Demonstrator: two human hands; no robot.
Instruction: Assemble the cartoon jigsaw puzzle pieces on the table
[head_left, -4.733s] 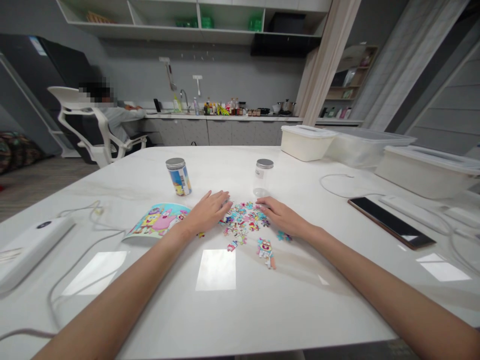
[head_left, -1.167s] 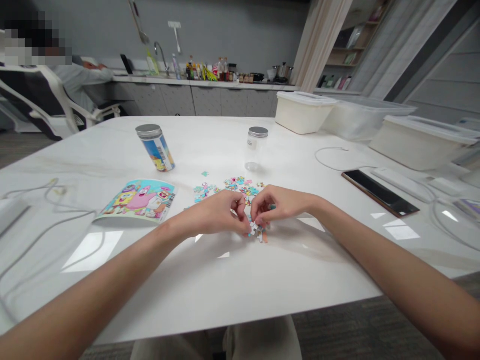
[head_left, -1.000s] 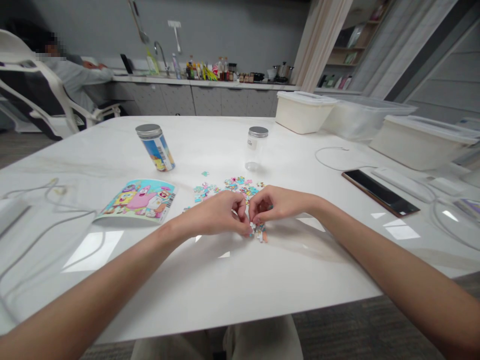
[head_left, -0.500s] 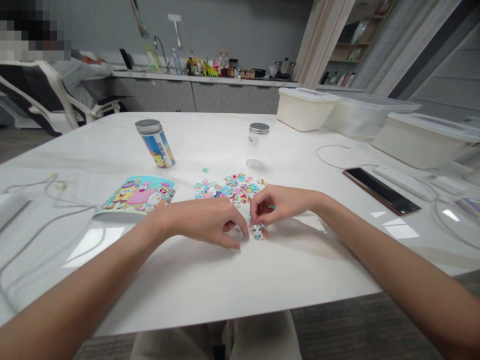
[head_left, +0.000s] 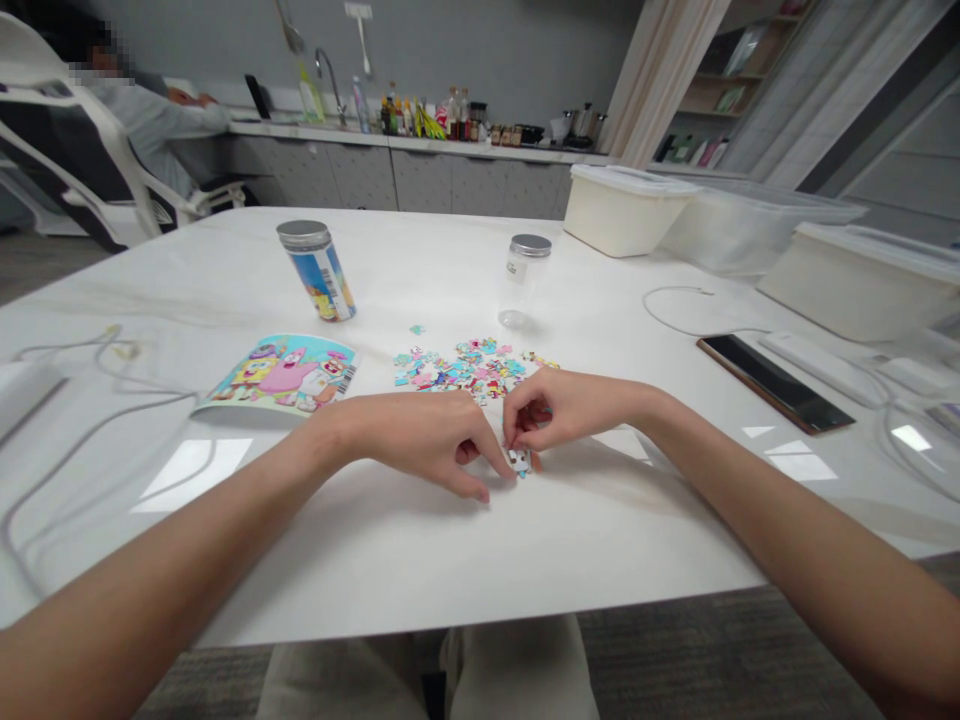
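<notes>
A few joined jigsaw puzzle pieces (head_left: 520, 462) lie on the white table near its front. My right hand (head_left: 551, 408) bends over them, thumb and forefinger pinched at their upper edge on a puzzle piece mostly hidden by the fingers. From the other side my left hand (head_left: 442, 440) reaches in, forefinger tip at the left edge of the joined pieces, thumb apart, nothing held. Just behind the hands spreads a loose pile of colourful puzzle pieces (head_left: 480, 370). A curled cartoon picture sheet (head_left: 289, 375) lies to the left.
A cartoon-labelled jar (head_left: 321, 275) and a clear jar (head_left: 523, 285) stand behind the pile. White lidded bins (head_left: 622, 210) line the back right. A dark phone (head_left: 772, 380) and cables lie right, more cables left (head_left: 105, 400). A seated person (head_left: 157, 130) is at the far left.
My left hand has moved right, its forefinger now reaching the joined pieces. My right hand keeps its pinch at nearly the same place. The camera view has shifted slightly.
</notes>
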